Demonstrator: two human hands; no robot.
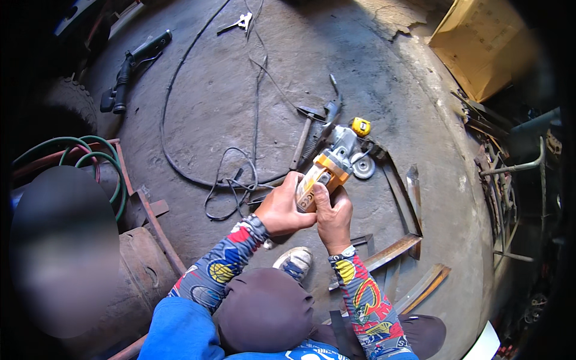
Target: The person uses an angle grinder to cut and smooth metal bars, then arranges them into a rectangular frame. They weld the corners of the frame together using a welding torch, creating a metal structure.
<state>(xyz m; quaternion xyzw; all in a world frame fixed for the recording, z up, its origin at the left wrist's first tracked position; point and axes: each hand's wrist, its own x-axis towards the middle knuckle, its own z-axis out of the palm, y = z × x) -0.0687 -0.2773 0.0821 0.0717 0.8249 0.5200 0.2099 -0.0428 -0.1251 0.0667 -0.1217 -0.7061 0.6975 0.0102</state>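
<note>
Both of my hands grip an angle grinder [327, 171] with a yellow body and a grey metal head, held up over the concrete floor. My left hand [283, 207] wraps the left side of its body. My right hand [333, 217] closes on the other side, the thumb lying on top by a switch. Just past the grinder's head lies a yellow tape measure [360, 126]. A pale round disc [363, 166] shows at its right. Left of the head lies a hammer [303, 137], beside a dark welding holder [332, 110] partly hidden by the grinder.
Black cables [165, 129] loop over the floor, ending in a tangle [231, 186]. Angle-iron pieces [393, 252] lie at right. A cardboard box [480, 45] stands far right. At left are a rusty tank [141, 264] and green hoses [117, 162]; a black tool [123, 84] lies beyond.
</note>
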